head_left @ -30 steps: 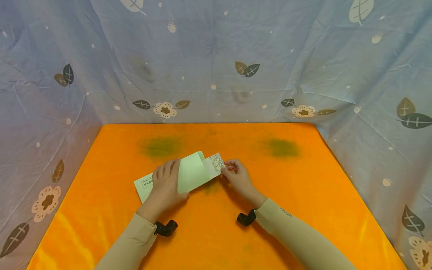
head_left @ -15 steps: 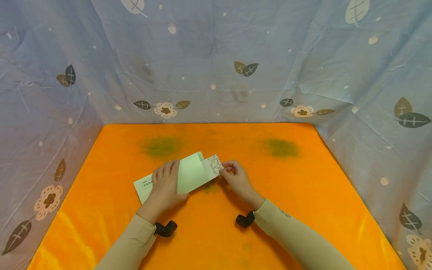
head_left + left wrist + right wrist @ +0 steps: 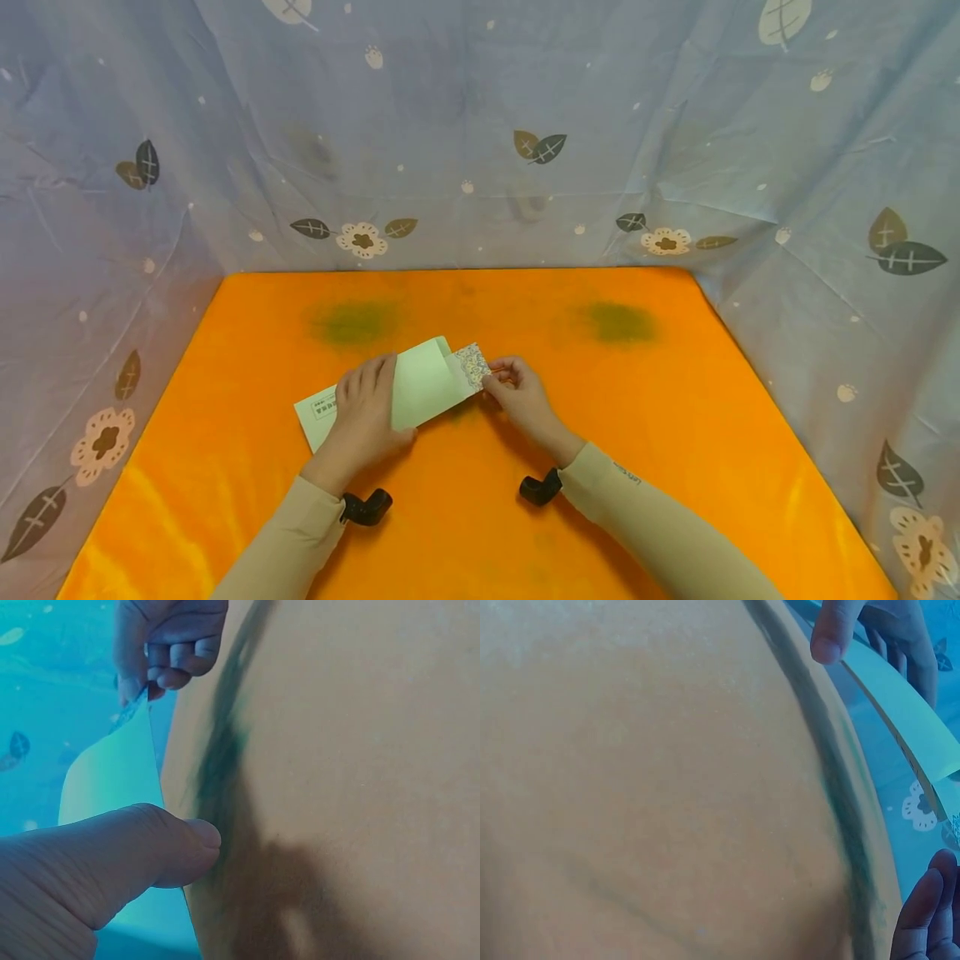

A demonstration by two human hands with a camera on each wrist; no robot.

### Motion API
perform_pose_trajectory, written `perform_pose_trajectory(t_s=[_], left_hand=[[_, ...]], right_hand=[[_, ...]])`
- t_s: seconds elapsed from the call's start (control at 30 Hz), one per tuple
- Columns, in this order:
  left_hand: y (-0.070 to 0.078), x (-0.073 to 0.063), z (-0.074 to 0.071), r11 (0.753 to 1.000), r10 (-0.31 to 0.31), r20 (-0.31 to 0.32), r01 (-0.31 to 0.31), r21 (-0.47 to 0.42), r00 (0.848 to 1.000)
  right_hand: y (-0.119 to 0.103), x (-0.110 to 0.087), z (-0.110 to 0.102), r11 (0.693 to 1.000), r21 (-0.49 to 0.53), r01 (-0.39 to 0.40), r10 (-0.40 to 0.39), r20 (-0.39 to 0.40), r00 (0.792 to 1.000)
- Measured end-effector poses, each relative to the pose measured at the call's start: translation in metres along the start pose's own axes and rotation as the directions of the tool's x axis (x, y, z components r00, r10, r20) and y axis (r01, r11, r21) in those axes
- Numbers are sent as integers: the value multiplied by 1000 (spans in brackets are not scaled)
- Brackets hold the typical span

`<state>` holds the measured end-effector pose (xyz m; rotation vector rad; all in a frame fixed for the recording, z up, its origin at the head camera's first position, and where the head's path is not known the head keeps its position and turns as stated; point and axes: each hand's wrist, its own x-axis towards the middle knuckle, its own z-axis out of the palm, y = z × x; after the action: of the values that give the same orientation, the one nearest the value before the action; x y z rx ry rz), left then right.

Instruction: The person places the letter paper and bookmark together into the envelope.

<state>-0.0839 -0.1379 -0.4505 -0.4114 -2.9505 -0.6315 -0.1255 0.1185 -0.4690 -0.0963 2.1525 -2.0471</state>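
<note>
A pale green envelope (image 3: 427,385) with a small printed box at its left end slants across the middle of the table. My left hand (image 3: 365,408) grips it from above, thumb at the near edge and fingers over the far edge; the thumb (image 3: 161,844) shows large in the left wrist view. Out of the envelope's right end sticks a patterned card (image 3: 472,367), its other part hidden inside. Between thumb and fingers, my right hand (image 3: 525,400) pinches the card's outer end. In the right wrist view the envelope (image 3: 904,709) looks bowed and held clear of the table.
An orange cloth (image 3: 660,433) with dark greenish patches covers the table. Blue-grey curtains (image 3: 465,108) printed with leaves and flowers rise along the back and both sides. Black wrist-worn pieces (image 3: 367,507) stick out at both sleeves.
The right hand has shifted a little left with the card, and less of the card shows outside the envelope. The left hand and envelope stay nearly in place; the head view has drifted slightly.
</note>
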Motion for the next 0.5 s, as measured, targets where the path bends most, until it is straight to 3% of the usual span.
perform_pose_trajectory(t_s=[0.23,0.5], left_hand=[[-2,3,0,1000,5,12,-5,3,1000],[-4,9,-2,1000,8,4,-8,8,1000]], right_hand=[[2,4,0,999,-37,34,-34,-1,999],[3,7,-1,999,-43,16,-15,17,1000]])
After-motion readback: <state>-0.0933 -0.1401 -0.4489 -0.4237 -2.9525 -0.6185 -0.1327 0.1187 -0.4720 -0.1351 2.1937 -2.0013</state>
